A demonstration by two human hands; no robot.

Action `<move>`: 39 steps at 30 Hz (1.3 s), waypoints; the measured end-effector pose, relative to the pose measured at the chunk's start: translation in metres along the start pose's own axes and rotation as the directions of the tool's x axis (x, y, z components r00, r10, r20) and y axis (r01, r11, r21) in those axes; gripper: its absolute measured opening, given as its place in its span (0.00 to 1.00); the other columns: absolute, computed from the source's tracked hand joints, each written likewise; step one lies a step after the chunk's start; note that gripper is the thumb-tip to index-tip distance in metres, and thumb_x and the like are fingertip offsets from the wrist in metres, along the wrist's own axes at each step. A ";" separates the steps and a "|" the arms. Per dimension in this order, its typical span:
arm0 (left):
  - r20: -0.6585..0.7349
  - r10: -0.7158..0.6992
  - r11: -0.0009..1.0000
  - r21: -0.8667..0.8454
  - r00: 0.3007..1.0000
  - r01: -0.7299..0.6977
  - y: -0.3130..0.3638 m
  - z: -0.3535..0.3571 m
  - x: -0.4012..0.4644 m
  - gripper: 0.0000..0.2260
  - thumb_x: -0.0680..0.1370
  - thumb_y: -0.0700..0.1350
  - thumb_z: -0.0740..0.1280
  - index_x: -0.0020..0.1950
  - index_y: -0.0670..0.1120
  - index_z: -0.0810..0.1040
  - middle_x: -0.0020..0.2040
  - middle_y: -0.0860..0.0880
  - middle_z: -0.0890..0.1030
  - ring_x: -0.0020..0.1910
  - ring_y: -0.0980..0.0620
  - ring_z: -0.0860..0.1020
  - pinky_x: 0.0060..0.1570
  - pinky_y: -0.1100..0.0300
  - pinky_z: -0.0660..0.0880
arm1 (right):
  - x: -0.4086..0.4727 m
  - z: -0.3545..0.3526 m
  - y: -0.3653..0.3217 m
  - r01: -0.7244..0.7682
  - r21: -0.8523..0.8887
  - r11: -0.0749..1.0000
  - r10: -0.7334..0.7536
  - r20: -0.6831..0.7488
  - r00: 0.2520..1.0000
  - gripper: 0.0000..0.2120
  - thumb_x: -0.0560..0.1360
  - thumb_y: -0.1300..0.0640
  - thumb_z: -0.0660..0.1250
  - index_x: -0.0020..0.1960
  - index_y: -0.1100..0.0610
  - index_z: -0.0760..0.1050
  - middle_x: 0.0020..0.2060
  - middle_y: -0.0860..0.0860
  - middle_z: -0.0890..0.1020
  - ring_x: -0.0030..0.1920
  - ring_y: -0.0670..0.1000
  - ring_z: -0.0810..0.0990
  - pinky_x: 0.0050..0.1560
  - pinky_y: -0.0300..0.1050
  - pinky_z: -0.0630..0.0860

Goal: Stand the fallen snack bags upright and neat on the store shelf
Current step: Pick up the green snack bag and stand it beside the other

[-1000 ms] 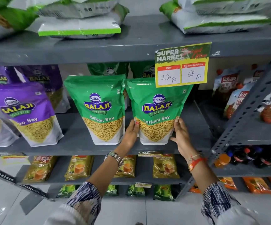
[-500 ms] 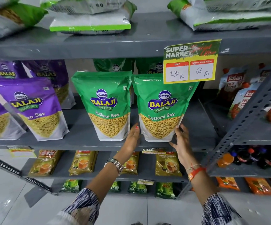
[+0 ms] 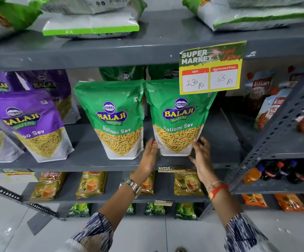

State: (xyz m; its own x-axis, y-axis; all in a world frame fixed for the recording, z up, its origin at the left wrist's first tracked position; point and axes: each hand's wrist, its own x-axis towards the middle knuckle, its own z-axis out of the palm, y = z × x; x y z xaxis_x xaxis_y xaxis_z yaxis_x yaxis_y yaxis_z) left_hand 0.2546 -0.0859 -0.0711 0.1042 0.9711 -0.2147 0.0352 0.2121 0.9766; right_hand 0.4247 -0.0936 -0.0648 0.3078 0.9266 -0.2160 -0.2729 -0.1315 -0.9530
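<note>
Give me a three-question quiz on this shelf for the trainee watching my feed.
1. True or false: the price card hanging from the grey metal shelf edge shows a discounted price of 65 Rs.
2. Which glossy green Ratlami Sev pouch do the left hand and right hand flank? A) left green pouch B) right green pouch
3. What colour are the pouches left of the green ones?

Key: 1 true; 2 B; 3 purple.
</note>
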 end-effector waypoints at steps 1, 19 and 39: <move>-0.051 0.014 1.000 0.019 0.999 -0.013 0.001 0.001 -0.010 0.26 0.77 0.59 0.55 0.74 0.53 0.57 0.75 0.49 0.62 0.72 0.49 0.64 0.73 0.47 0.62 | -0.002 0.000 0.003 0.006 -0.014 1.000 -0.007 -0.052 0.999 0.22 0.78 0.52 0.60 0.69 0.54 0.59 0.65 0.53 0.72 0.57 0.48 0.74 0.60 0.54 0.73; -0.420 0.078 0.949 -0.248 0.904 -0.197 0.019 -0.143 0.011 0.25 0.77 0.58 0.55 0.72 0.50 0.61 0.72 0.47 0.67 0.67 0.51 0.69 0.66 0.52 0.67 | -0.031 0.137 0.017 0.158 -0.386 0.909 -0.005 0.370 0.929 0.42 0.71 0.49 0.69 0.75 0.58 0.49 0.75 0.55 0.60 0.74 0.54 0.60 0.70 0.45 0.58; -0.298 0.068 0.968 -0.212 0.952 -0.135 0.017 -0.134 0.009 0.20 0.79 0.56 0.52 0.69 0.51 0.63 0.68 0.48 0.73 0.61 0.51 0.74 0.53 0.55 0.74 | -0.013 0.142 0.022 0.180 -0.270 0.946 -0.070 0.372 0.925 0.22 0.73 0.55 0.68 0.64 0.57 0.66 0.55 0.49 0.76 0.56 0.46 0.75 0.47 0.27 0.72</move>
State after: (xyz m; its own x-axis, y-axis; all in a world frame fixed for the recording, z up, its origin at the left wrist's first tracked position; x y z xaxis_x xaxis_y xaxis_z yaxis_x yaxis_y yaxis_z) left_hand 0.1227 -0.0591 -0.0550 -0.1951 0.9715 -0.1346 -0.1903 0.0971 0.9769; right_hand 0.2849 -0.0587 -0.0530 -0.0354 0.9979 -0.0538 0.0430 -0.0522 -0.9977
